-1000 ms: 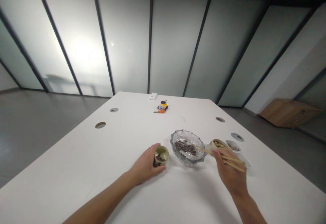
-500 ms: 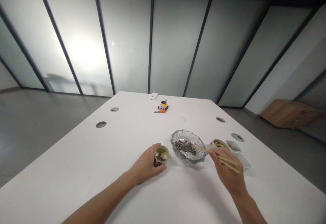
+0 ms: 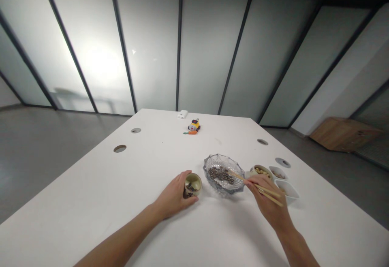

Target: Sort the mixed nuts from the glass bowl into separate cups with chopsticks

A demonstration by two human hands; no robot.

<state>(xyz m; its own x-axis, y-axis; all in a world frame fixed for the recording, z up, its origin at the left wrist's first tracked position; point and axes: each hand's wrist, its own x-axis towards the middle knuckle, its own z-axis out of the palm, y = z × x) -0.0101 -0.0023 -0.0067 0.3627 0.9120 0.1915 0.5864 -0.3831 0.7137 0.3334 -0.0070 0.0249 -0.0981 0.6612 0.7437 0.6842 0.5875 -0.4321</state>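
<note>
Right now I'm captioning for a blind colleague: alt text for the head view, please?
A person's right hand holds chopsticks reaching into a glass bowl of dark beans, while the left hand grasps a cup with some inside. A toy vehicle sits farther back on the white table.

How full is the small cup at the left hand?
Partly filled: a few dark beans lie low in the small cup, and much of its pale inside shows bare.

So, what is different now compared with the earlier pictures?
The right hand has moved a little to the left, bringing the tips of the chopsticks further across the glass bowl. Neither hand took or released anything. The left hand stays on the cup, and the bowl has not moved.
</note>
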